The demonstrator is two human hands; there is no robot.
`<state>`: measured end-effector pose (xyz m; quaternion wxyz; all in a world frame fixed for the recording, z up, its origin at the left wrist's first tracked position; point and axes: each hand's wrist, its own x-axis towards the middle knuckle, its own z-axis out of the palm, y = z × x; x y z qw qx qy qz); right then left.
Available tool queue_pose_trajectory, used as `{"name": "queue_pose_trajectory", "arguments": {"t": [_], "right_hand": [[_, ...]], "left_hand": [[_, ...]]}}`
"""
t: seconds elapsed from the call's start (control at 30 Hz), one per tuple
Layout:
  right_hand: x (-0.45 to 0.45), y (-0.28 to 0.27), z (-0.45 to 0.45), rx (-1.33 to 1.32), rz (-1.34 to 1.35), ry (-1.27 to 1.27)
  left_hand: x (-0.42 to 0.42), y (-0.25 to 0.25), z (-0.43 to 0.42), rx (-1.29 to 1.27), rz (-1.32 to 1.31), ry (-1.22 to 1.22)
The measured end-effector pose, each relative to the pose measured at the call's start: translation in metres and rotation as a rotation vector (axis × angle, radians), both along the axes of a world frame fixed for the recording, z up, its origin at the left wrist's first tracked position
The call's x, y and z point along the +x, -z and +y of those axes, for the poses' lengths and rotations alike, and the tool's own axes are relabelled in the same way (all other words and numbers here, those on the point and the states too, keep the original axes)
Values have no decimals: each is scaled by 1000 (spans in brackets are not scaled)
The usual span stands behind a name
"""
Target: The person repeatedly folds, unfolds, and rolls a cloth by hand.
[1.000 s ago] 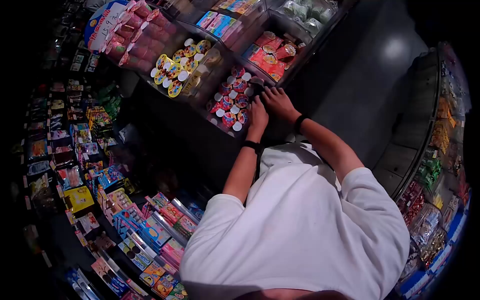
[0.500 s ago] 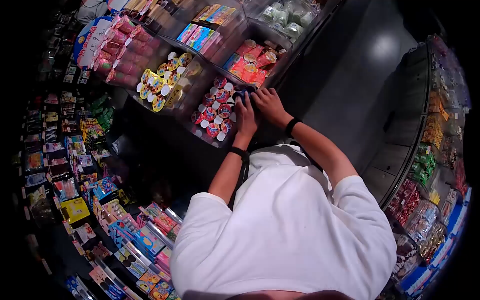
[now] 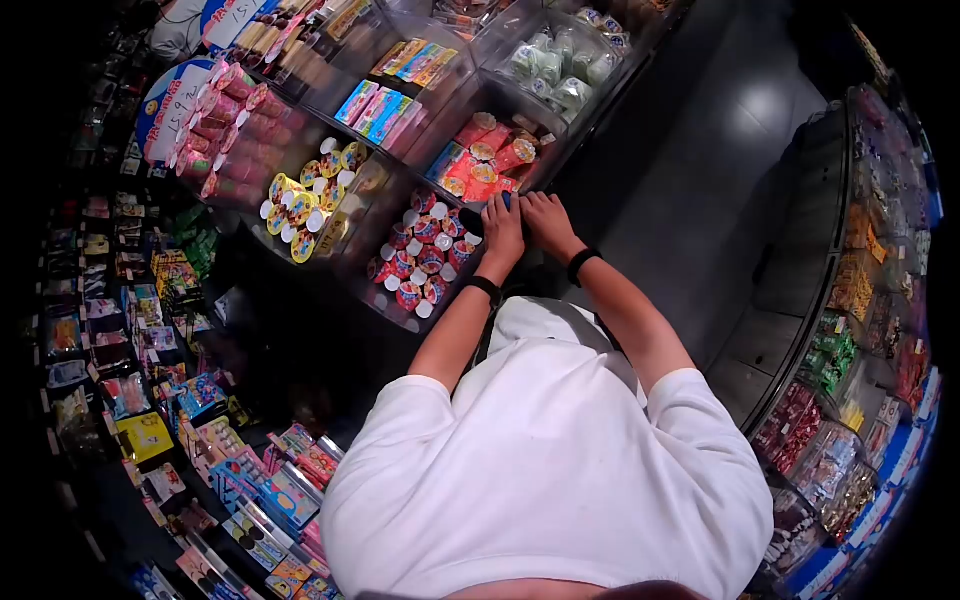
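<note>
My left hand (image 3: 502,226) and my right hand (image 3: 548,222) are close together at the right corner of the bin of red cups (image 3: 430,258). Their fingers are bent around a small dark object (image 3: 507,200), which is mostly hidden. What it is cannot be made out. Just beyond the fingers lies a bin of red packets (image 3: 485,160). Yellow cups (image 3: 310,200) with white lids fill the bin to the left. A black band circles each wrist.
Pink cups (image 3: 225,130) stand at the upper left beside a price sign (image 3: 175,110). Green-white packs (image 3: 565,65) fill a bin farther back. Shelves of packaged goods (image 3: 145,435) line the left, and candy bins (image 3: 830,350) curve along the right. Grey floor (image 3: 700,170) lies between.
The view has shifted, and the bins now sit farther left and lower in it. Both hands remain together by the red-cup bin, with the dark object showing between their fingers.
</note>
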<state>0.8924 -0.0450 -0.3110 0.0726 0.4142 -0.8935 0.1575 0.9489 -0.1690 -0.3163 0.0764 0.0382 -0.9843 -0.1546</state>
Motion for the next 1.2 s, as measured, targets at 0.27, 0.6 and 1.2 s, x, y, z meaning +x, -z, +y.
{"name": "queue_pose_trajectory", "arguments": {"t": [0.27, 0.6, 1.2], "right_hand": [[-67, 3, 21, -19, -129, 57], [-167, -9, 65, 8, -171, 54], [-253, -38, 76, -226, -320, 210]], "left_hand": [[-72, 10, 27, 3, -213, -57], [-184, 5, 17, 528, -228, 225], [-244, -74, 21, 595, -197, 188]]}}
